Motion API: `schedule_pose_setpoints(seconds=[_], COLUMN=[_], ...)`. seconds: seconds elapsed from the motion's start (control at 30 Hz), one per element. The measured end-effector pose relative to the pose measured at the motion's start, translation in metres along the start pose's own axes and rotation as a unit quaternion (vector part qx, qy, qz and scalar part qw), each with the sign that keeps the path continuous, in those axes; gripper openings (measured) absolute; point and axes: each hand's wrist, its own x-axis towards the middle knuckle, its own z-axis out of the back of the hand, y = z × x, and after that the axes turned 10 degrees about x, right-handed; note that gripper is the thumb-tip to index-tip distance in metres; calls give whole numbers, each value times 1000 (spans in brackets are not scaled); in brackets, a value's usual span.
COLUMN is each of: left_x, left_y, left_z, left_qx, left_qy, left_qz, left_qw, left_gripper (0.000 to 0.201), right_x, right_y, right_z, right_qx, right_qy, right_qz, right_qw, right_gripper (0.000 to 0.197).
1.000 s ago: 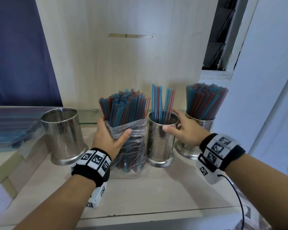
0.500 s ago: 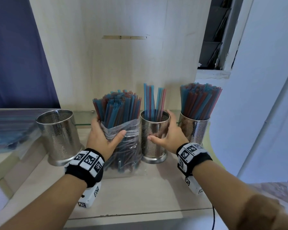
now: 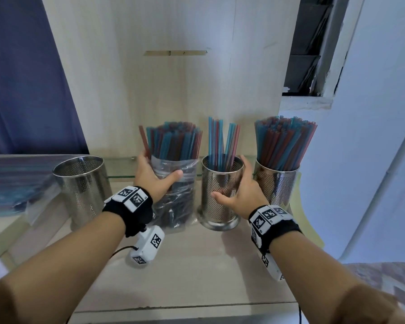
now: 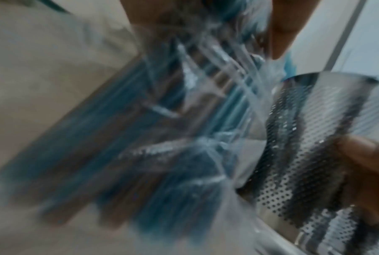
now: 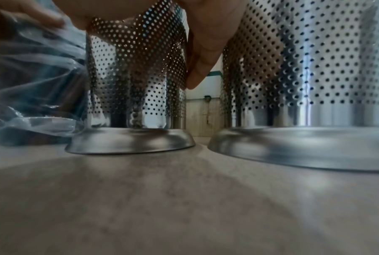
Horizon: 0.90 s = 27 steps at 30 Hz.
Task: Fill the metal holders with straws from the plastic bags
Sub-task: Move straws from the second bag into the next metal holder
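A clear plastic bag packed with blue and red straws stands upright on the counter. My left hand grips it around the middle, thumb in front; the left wrist view shows the bag blurred. Right of it stands the middle perforated metal holder with a few straws inside. My right hand grips this holder, thumb in front and fingers round its right side; the right wrist view shows its base flat on the counter. A full holder stands at the right, an empty holder at the left.
A wooden panel rises behind the holders. Flat packs of straws lie on a ledge at the left. A white wall closes the right side. Bare counter stretches toward me.
My right hand slid down from the middle holder's rim to its body. One red straw now leans out at the bag's left. The left hand still grips the bag.
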Motion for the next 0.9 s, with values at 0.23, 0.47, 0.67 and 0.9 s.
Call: schedule_pose_setpoints(seconds=[0.23,0.47,0.67,0.9], left_x=[20,17,5,11], left_y=[-7,-13,-16,-13], left_z=[7,10,4,3], left_qx=[106,6,71,49], left_qy=[106,-23,-36,0], left_qz=[142,150,90,101], left_qw=[978,988,993,994], left_gripper=[68,64,115,82], right_x=[0,-1,0,1], right_y=[0,1,0,-3], right_z=[0,2,0,-1], right_qx=[5,-5,-13,-5], right_qy=[4,6,5,5], right_qz=[8,11,18,18], right_qw=[1000,1000,1000,1000], right_gripper=[121,122,122,123])
